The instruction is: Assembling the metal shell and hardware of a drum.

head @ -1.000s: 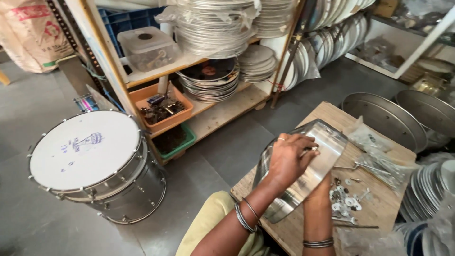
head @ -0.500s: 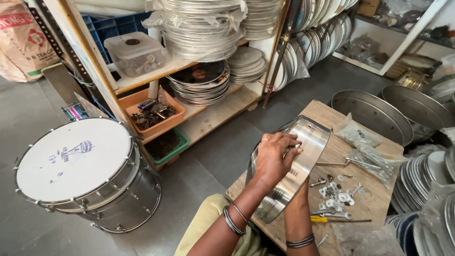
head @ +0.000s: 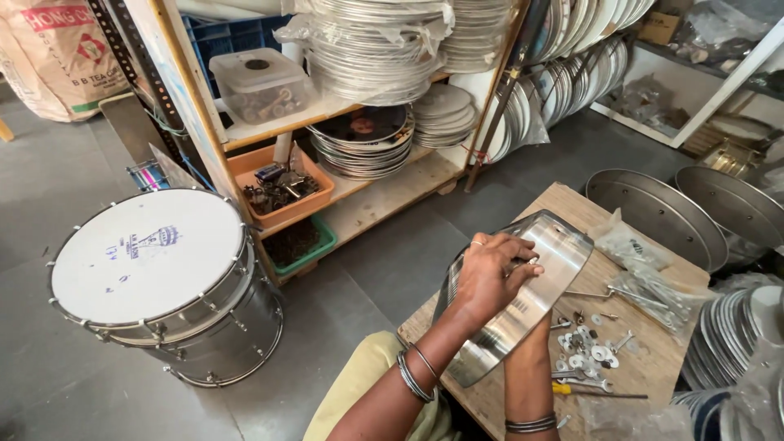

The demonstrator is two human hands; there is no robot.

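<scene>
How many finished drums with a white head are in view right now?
1. The drum stands on the floor left of the wooden table, in front of the shelf. The left hand grips a bare metal shell, not a finished drum. Others may be hidden beyond the frame.

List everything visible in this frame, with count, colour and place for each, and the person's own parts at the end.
metal shell: one, shiny silver, curved, held over the wooden table
wooden table: one, light brown, lower right
washers and bolts: many, silver, loose on the table
screwdriver: one, yellow handle, table's near edge
plastic bags: two or so, clear, holding metal parts, on the table
drum: one, white head, steel body, on the floor at left
shelf rack: one, wood, behind, stacked with metal rings
orange tray: one, full of small parts, lower shelf
clear box: one, lidded, upper shelf
sack: one, tan, top left
metal pans: two, grey, right of the table
left hand: on the shell, fingers curled over its face
right hand: hidden behind the shell; only the forearm shows
</scene>
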